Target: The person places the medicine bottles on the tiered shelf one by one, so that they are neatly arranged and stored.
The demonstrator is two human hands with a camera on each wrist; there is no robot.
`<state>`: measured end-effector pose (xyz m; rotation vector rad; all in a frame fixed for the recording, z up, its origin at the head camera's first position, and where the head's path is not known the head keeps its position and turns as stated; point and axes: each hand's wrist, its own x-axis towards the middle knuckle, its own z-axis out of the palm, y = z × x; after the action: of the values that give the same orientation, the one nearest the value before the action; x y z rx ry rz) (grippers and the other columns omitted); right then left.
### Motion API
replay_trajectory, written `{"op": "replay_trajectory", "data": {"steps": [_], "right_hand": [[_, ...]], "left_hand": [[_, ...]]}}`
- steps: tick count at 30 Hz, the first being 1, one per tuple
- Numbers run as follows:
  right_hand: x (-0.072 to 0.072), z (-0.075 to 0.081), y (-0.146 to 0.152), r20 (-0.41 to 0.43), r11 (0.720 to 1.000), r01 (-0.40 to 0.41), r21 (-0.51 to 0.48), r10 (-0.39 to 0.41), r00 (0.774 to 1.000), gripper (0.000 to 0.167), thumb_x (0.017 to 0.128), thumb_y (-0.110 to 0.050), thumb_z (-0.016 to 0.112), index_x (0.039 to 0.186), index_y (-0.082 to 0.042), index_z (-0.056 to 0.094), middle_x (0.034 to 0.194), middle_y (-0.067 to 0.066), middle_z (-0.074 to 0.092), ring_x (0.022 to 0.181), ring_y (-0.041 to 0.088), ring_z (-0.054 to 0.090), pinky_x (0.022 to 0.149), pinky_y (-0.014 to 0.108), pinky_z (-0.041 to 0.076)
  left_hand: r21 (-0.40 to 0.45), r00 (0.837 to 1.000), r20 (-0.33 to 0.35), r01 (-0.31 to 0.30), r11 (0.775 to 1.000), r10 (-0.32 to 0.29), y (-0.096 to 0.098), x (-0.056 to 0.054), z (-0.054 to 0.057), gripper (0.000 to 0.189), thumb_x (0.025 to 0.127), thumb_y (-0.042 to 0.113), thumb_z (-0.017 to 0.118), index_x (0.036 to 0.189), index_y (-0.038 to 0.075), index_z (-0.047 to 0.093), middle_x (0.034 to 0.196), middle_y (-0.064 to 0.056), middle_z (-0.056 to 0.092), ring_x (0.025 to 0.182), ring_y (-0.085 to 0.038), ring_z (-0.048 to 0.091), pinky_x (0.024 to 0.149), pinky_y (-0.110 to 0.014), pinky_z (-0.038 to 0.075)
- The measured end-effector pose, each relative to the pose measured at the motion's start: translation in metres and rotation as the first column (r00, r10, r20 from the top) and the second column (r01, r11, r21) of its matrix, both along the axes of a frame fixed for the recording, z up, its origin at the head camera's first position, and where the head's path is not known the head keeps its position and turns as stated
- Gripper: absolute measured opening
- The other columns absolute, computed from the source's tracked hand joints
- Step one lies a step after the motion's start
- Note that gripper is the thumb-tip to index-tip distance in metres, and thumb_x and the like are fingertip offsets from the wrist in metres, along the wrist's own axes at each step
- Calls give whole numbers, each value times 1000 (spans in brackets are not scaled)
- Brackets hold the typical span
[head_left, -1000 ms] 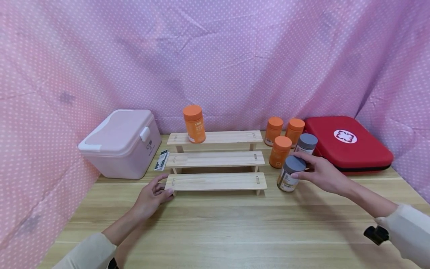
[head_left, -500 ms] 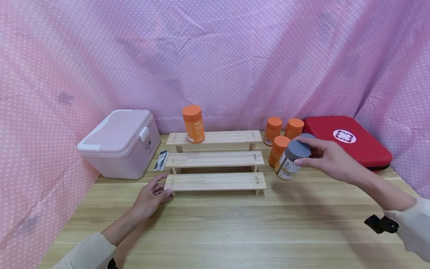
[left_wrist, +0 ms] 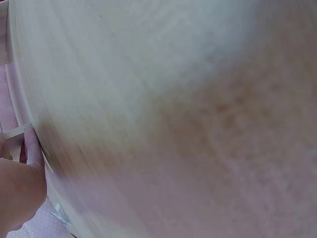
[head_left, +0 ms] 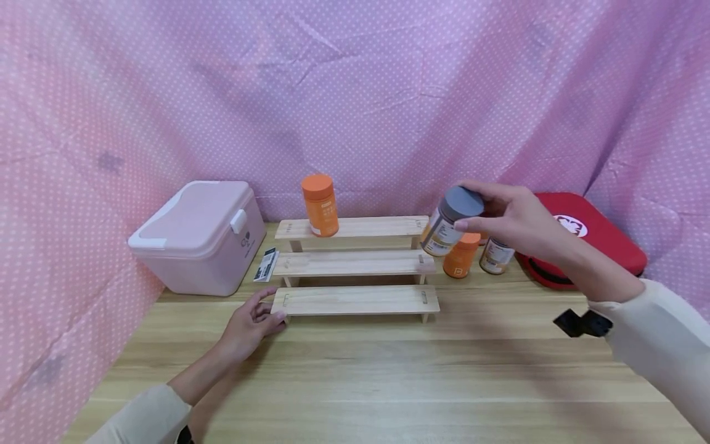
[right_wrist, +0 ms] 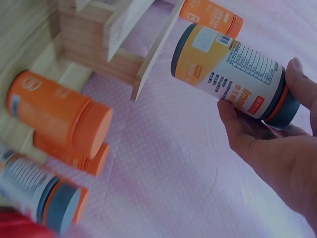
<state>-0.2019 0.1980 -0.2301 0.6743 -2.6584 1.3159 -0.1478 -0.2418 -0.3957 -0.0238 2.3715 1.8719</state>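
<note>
My right hand grips a grey-lidded supplement bottle near its lid. The bottle is off the table, tilted, at the right end of the three-step wooden rack; whether it touches the rack I cannot tell. My left hand holds the left end of the rack's lowest step, thumb at the front and fingers at the side. On the top step stands an orange bottle. Right of the rack are another orange bottle and a second grey-lidded bottle; more orange ones are mostly hidden in the head view.
A pale pink lidded box stands left of the rack, with a small printed packet between them. At the right lies a red first-aid case, partly behind my right arm. A pink dotted curtain hangs behind the table.
My right hand has lifted the grey-lidded bottle from the table and carried it up and left to the rack's right end. The left hand has stayed in place.
</note>
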Motion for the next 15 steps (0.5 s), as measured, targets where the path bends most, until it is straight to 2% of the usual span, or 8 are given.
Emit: {"op": "replay_trajectory", "data": {"steps": [4, 9, 15], "right_hand": [[-17, 4, -19, 10, 999, -40, 14, 39, 999, 51, 87, -26, 74, 134, -21, 55, 117, 7, 64, 101, 20, 62, 80, 17, 57], [-40, 10, -40, 24, 999, -45, 29, 44, 999, 51, 86, -33, 74, 133, -24, 56, 116, 4, 65, 100, 19, 60, 80, 23, 57], [-65, 10, -57, 61, 994, -106, 25, 105, 993, 52, 86, -32, 74, 133, -19, 56, 117, 5, 63, 103, 20, 58, 89, 33, 54]], "left_hand": [[12, 1000, 4, 2, 1000, -2, 0, 0, 0, 62, 93, -5, 57, 147, -1, 26, 113, -25, 59, 97, -22, 64, 88, -31, 59], [17, 1000, -5, 9, 1000, -9, 0, 0, 0, 62, 93, -6, 57, 147, -2, 26, 112, -25, 59, 97, -23, 64, 87, -31, 59], [12, 1000, 5, 6, 1000, -6, -1, -1, -1, 62, 92, -7, 57, 147, 0, 27, 110, -24, 59, 96, -23, 64, 88, -31, 59]]}}
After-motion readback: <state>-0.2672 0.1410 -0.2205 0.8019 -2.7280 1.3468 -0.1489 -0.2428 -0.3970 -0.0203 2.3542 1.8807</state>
